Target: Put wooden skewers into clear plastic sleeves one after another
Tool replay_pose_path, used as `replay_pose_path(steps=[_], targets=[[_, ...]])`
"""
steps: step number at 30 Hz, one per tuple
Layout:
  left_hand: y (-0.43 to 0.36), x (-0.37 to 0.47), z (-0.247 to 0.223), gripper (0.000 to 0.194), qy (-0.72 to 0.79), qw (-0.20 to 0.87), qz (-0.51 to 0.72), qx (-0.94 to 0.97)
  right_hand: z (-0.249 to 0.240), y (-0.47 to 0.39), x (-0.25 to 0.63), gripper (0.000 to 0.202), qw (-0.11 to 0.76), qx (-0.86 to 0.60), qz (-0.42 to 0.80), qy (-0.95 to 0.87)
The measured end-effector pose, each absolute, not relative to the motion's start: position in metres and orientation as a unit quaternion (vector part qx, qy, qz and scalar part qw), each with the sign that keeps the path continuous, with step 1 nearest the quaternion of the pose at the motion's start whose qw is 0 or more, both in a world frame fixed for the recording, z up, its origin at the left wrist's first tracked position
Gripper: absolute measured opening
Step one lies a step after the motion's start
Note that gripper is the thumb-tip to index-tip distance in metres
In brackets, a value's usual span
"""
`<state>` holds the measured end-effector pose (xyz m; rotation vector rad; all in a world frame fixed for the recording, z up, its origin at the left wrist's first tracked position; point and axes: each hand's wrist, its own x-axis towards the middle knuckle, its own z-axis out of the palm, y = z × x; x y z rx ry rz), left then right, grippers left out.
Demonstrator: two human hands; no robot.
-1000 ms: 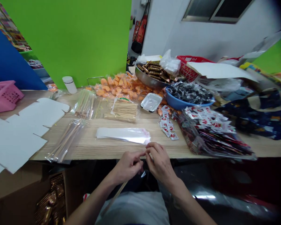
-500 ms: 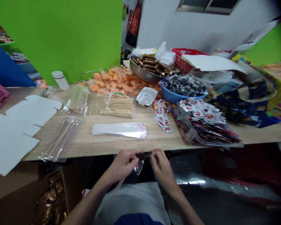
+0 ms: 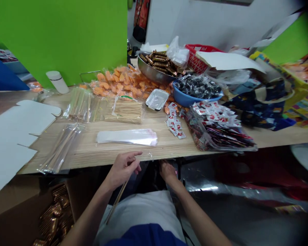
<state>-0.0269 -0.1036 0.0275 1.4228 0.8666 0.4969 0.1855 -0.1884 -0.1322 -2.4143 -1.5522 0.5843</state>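
Observation:
My left hand [image 3: 123,169] is at the table's front edge, its index finger stretched out over the tabletop and the other fingers curled. Thin wooden sticks [image 3: 116,203] are held in it and slant down over my lap. My right hand [image 3: 167,172] reaches down under the table edge; its fingers are in shadow and mostly hidden, so I cannot tell what they hold. A stack of clear plastic sleeves [image 3: 127,137] lies flat just beyond my left hand. Behind it is a bundle of wooden sticks [image 3: 125,111] in clear wrap.
Bagged sticks [image 3: 61,150] and white cut card [image 3: 10,136] lie at left. Orange wrapped pieces [image 3: 118,83], a foil tray [image 3: 157,99], a metal bowl [image 3: 154,74], a blue basin [image 3: 192,99] and a plastic tray of packets [image 3: 228,147] stand farther back and right. A carton [image 3: 78,201] sits below.
My hands have moved apart: the right went down under the table edge, the left shifted left with the sticks. The clear plastic between them no longer shows. The camera view tilted down slightly.

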Motion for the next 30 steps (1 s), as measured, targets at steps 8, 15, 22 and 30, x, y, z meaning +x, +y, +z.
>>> replay_pose_path(steps=[8, 15, 22, 30], targets=[[-0.096, -0.028, 0.028, 0.035, 0.406, 0.635, 0.245, 0.61, -0.084, -0.224, 0.195, 0.018, 0.09, -0.793, 0.26, -0.543], [-0.095, -0.016, 0.035, 0.027, 0.392, 0.653, 0.302, 0.574, 0.006, -0.17, 0.129, 0.025, 0.553, -0.563, 0.461, -0.405], [-0.096, -0.026, 0.038, 0.022, 0.383, 0.696, 0.344, 0.5, 0.011, -0.14, 0.1, 0.013, 0.614, -0.514, 0.479, -0.36], [-0.091, -0.037, 0.021, 0.01, 0.319, 0.778, 0.341, 0.42, 0.008, -0.145, 0.108, 0.008, 0.611, -0.472, 0.47, -0.428]])
